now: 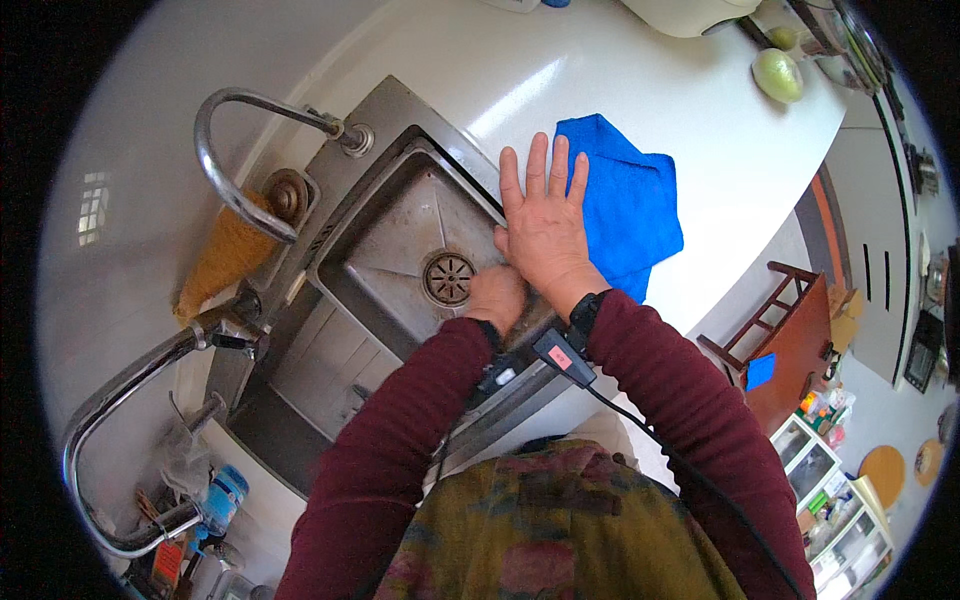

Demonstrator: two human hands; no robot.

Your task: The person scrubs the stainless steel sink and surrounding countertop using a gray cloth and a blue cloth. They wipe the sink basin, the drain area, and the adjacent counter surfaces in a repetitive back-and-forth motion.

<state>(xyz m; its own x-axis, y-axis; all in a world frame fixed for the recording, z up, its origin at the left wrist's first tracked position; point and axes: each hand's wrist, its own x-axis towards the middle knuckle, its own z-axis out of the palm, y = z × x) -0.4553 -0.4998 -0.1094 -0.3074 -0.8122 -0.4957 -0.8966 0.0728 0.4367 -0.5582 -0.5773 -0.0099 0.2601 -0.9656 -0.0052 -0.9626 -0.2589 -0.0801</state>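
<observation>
My right hand (546, 232) lies flat with its fingers apart, at the sink's right rim and the left edge of a blue cloth (630, 202) on the white countertop (720, 142). Nothing shows in its grip. My left hand (496, 296) is down over the stainless steel sink basin (397, 217), just right of the round drain strainer (450, 278). Its fingers are curled and mostly hidden, so I cannot tell whether it holds anything. Both wrists wear dark bands, and a black cable runs from a small device by the right wrist.
A curved chrome faucet (225, 176) and a larger chrome spout (120, 397) stand left of the sink. A mustard-coloured cloth (225, 259) lies behind it. A wrapped green item (778, 76) sits at the countertop's far right. A blue bottle (225, 495) stands lower left.
</observation>
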